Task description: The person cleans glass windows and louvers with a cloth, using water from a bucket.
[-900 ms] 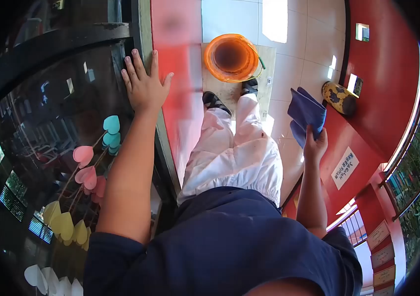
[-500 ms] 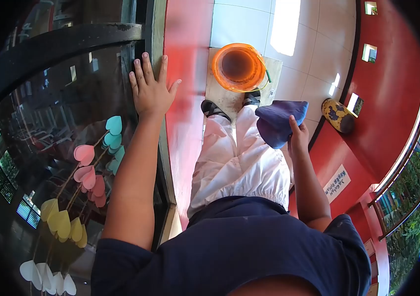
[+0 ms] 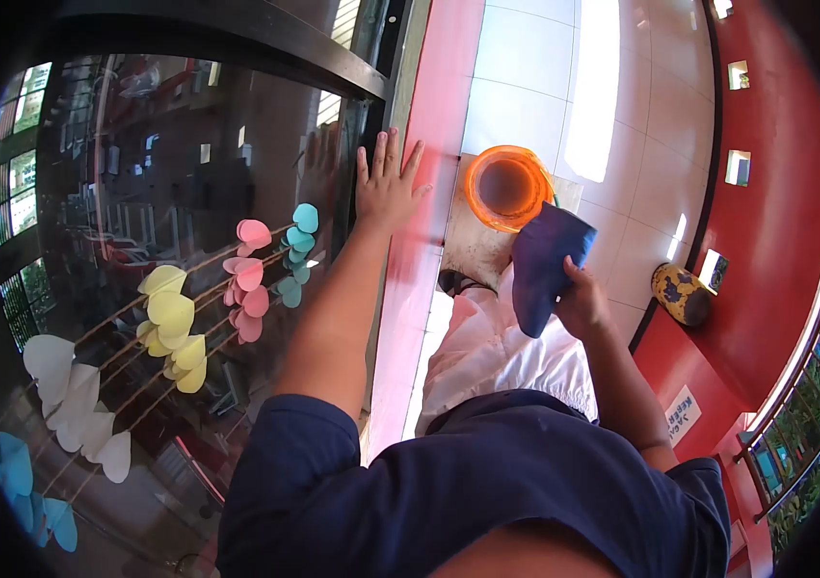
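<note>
My left hand (image 3: 391, 188) lies with fingers stretched out against the dark window frame (image 3: 364, 130), beside the glass pane (image 3: 188, 173). A folded dark blue cloth (image 3: 550, 265) is gripped in my right hand (image 3: 581, 299), thumb on top and the other fingers mostly hidden. The cloth hangs over my lap and its upper end overlaps the near rim of an orange bucket (image 3: 474, 193). Dark, murky contents show inside the bucket, which stands on the floor in front of my feet.
Strings of paper hearts (image 3: 171, 318) in several colours run across the glass on the left. A red wall (image 3: 776, 222) with small openings curves along the right. A worn yellow cylinder (image 3: 682, 294) sits by its base, near a lettered paper sign (image 3: 683, 412). White tiles (image 3: 521, 58) cover the floor.
My view has shifted, so the window fills more of the left. The cloth has swung to a steeper angle and now overlaps the bucket's rim. My left hand stays spread on the frame.
</note>
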Available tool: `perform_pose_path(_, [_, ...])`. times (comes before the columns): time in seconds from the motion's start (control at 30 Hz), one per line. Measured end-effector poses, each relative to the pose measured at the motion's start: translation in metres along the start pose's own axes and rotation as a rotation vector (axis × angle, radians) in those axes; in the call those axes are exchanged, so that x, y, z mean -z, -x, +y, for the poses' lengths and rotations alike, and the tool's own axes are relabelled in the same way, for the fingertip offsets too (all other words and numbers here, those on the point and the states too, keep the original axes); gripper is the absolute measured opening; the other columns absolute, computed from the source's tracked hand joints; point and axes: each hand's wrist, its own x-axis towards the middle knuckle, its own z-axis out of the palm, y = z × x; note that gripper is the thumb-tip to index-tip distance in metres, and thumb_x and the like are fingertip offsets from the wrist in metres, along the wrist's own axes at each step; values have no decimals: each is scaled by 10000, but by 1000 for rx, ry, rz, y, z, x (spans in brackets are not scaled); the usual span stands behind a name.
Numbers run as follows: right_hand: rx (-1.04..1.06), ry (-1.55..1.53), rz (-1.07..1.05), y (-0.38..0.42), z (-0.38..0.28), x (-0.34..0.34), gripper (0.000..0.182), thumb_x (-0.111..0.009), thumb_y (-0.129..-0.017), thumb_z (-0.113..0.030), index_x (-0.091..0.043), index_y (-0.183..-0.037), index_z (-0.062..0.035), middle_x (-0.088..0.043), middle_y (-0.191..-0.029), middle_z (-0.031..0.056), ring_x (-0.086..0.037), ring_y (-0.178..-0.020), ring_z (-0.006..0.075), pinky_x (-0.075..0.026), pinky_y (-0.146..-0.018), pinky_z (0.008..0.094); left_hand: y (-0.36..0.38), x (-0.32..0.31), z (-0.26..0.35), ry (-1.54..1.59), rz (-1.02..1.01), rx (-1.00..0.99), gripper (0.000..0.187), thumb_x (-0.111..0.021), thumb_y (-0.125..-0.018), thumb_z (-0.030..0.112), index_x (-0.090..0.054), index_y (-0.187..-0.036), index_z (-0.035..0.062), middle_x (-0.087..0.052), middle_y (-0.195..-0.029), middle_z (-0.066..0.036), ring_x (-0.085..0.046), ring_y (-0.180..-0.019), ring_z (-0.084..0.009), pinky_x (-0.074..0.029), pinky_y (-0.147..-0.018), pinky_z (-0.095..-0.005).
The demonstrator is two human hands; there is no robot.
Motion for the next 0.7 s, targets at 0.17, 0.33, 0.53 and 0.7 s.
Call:
perform_pose_path(0.17, [-29,169,-144,4,-3,-65,403,-497,-1043,-362,-472,-1380,-142,-595,-1267,74,-596,-1136,220,-482,-967,473,101,113,50,553,194,-33,609,-726,-870,355,-525,-1421,191,-386,-1553,-141,-387,-1428,-346,-300,-1127,-616])
perform_pose_path(0.33, [109,192,-341,-51,45,-178,377,-491,-1052,-341,-513,-1373,-144,-624,-1122,48,-574,-1029,178,-447,-891,348,249,245,36,809,141,44,412,-774,-839,265,-689,-1207,101,-671,-1262,-124,-610,-1221,-338,-402,-1079,-537])
perform_pose_path(0.53, [782,310,-127,-157,112,-353,436,-486,-1059,-341,-499,-1404,-74,-604,-1274,81,-520,-1170,194,-360,-1057,334,364,347,-14,1129,280,244,613,-807,-832,391,-596,-1280,29,-648,-1286,-220,-600,-1252,-354,-306,-1155,-552])
perform_pose_path(0.7, [544,102,-349,-117,95,-364,517,-455,-1067,-328,-399,-1501,-51,-470,-1494,133,-420,-1372,242,-301,-1127,336,417,333,-45,1624,310,17,946,-806,-784,500,-379,-1474,15,-584,-1294,-350,-549,-1266,-478,-221,-1184,-582])
